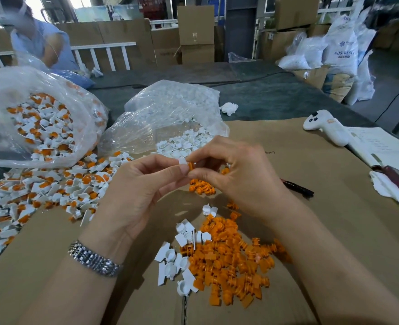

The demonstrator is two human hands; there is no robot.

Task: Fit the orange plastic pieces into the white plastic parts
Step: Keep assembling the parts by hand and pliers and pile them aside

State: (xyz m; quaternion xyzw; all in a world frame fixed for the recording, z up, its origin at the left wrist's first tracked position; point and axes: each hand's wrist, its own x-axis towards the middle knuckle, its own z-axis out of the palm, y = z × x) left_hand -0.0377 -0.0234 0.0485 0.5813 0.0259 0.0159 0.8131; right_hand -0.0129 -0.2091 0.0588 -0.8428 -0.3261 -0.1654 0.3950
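Note:
My left hand (144, 191) pinches a small white plastic part (182, 161) between thumb and fingers. My right hand (236, 174) pinches an orange plastic piece (191, 165) that touches the white part. Both hands are raised above the cardboard sheet (311, 184). Under them lies a heap of loose orange pieces (231, 261) with several loose white parts (179, 259) at its left. Fitted white-and-orange pieces (53, 188) are spread at the left.
A clear bag of white parts (177, 127) lies open behind my hands. A bigger bag of fitted pieces (41, 123) is at the far left. A white controller (325, 125), papers (386, 146) and a black pen (298, 187) lie at the right. Another person (34, 41) sits opposite.

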